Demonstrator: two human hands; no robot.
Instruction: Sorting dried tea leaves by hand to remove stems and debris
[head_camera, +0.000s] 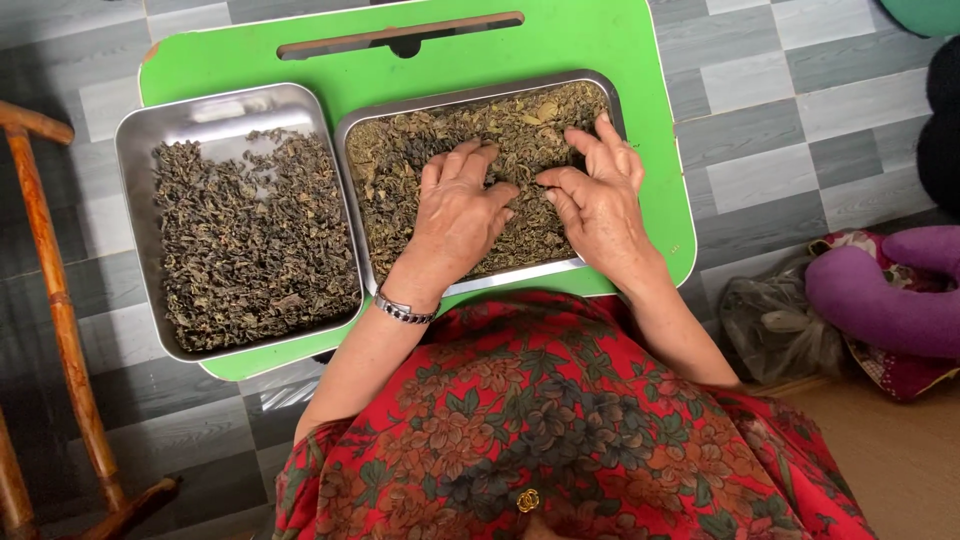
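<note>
Two shallow metal trays sit side by side on a small green table. The right tray holds greenish dried leaves. Both my hands rest palm down in this tray. My left hand, with a beaded bracelet at the wrist, lies on the leaves with fingers spread. My right hand lies beside it, fingers curled on the leaves, thumbs almost touching. The left tray holds darker dried leaves and no hand is near it.
A wooden chair frame stands at the left. At the right lie a purple cushion and a clear plastic bag. Grey tiled floor surrounds the table. My red flowered clothing fills the bottom.
</note>
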